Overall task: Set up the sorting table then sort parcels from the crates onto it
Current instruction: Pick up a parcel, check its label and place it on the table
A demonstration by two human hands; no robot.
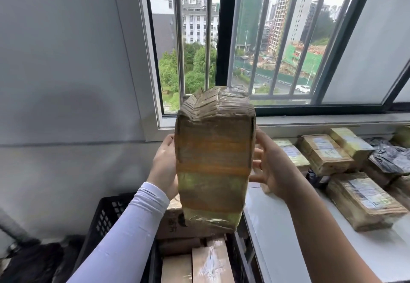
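A tall cardboard parcel [214,156] wrapped in clear and yellowed tape is held upright in the air before the window. My left hand [163,167] presses its left side, fingers hidden behind it. My right hand [269,169] holds its right side, fingers spread along the edge. Below stands a black plastic crate [106,220] with several cardboard parcels [210,262] inside. To the right is the white sorting table [277,234], where several taped parcels [359,200] lie.
A barred window [244,38] and its sill run behind the table. Black plastic mail bags [390,156] lie among the parcels at the table's far right. A grey wall fills the left side, with dark bags [33,260] on the floor beside the crate.
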